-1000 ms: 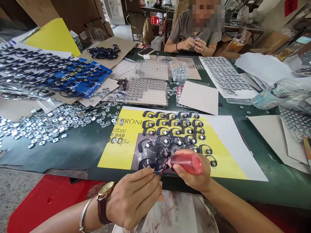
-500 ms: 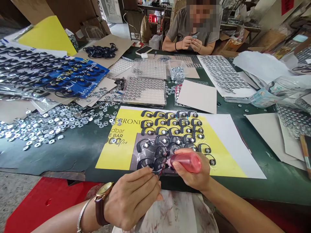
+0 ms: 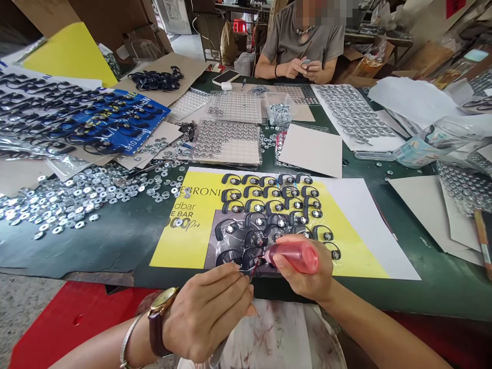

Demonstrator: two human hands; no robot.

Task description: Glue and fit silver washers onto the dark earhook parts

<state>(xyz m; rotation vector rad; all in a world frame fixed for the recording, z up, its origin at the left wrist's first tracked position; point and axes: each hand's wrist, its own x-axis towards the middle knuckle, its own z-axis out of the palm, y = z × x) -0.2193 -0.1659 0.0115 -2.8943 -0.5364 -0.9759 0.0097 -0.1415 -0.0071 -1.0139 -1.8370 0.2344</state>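
My right hand (image 3: 307,271) is wrapped round a squeeze bottle (image 3: 294,256) of red liquid, tilted so that its thin nozzle (image 3: 258,262) points left and down. The tip is close to the fingers of my left hand (image 3: 211,310), which are closed and pressed together. What they hold is mostly hidden; a grey strip (image 3: 220,353) shows under the palm. Just beyond both hands, rows of black ear-hook pieces (image 3: 255,220) with shiny round centres lie on a yellow and white printed sheet (image 3: 353,241).
Loose metal washers (image 3: 77,205) are spread at the left, beside a blue sheet (image 3: 142,120) of black hooks. Trays of round parts (image 3: 226,141), a clear tub (image 3: 279,110) and grey card (image 3: 313,151) stand behind. Across the table, a person (image 3: 303,56) handles a small part.
The view has shifted slightly. My hands and the bottle keep nearly the same pose. The person opposite has lowered their hands a little, and a thin stick now shows there.
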